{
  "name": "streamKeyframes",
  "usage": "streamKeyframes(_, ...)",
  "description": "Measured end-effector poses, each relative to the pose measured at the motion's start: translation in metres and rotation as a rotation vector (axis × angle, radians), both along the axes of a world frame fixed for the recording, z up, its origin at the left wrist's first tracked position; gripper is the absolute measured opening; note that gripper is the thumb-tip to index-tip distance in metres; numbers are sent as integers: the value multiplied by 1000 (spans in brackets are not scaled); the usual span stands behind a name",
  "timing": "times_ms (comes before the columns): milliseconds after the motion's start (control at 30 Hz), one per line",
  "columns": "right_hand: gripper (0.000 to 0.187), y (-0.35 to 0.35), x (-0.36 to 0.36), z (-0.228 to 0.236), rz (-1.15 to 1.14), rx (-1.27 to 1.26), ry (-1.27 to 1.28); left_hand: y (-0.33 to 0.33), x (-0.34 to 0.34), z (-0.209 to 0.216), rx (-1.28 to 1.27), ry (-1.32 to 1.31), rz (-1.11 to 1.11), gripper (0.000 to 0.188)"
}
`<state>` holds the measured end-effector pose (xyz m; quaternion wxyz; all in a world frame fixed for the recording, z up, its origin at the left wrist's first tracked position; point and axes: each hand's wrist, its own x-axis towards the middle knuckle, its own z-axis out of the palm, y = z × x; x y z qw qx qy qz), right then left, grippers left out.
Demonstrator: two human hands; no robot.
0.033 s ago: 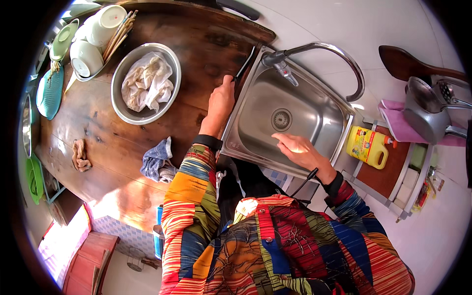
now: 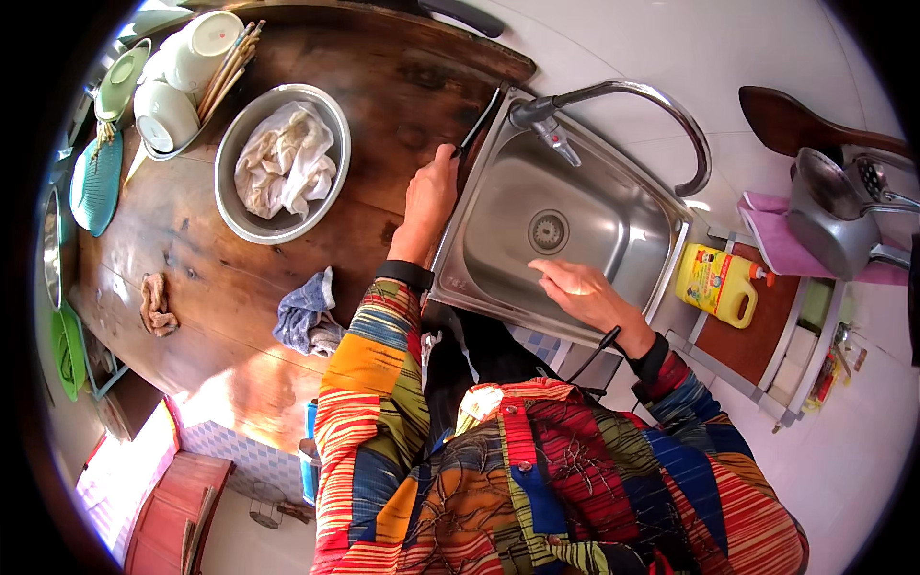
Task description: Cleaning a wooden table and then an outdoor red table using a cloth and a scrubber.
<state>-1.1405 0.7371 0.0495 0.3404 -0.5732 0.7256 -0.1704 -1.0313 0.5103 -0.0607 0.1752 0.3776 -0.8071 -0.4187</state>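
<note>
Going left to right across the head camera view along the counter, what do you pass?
Teal mat → steel bowl holding a crumpled cloth → left hand at the sink's edge → sink drain → right hand inside the sink → yellow bottle → grey pot.

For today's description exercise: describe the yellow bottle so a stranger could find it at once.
Start at the steel sink. Just right of it, on a reddish-brown shelf, lies the yellow bottle. It alone there is bright yellow, with a handle and red cap.

Empty steel sink (image 2: 613, 206), countertop-set
</note>
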Motion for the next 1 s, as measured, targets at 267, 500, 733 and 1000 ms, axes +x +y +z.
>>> streamKeyframes(267, 22, -26, -3, -10, 87, -10, -38, 29, 83, -10, 3, 39, -31, 21)
streamKeyframes(500, 20, -22, 4, -31, 120, -12, -19, 84, 169, 19, 123, -197, 24, 19)
streamKeyframes(733, 17, -38, 8, -22, 100, -3, -61, 41, 105, 2, 3, -139, 51, 20)
streamKeyframes(1000, 18, -40, -10, -39, 63, -73, -1, 115, 177, 17, 179, -183, 99, 21)
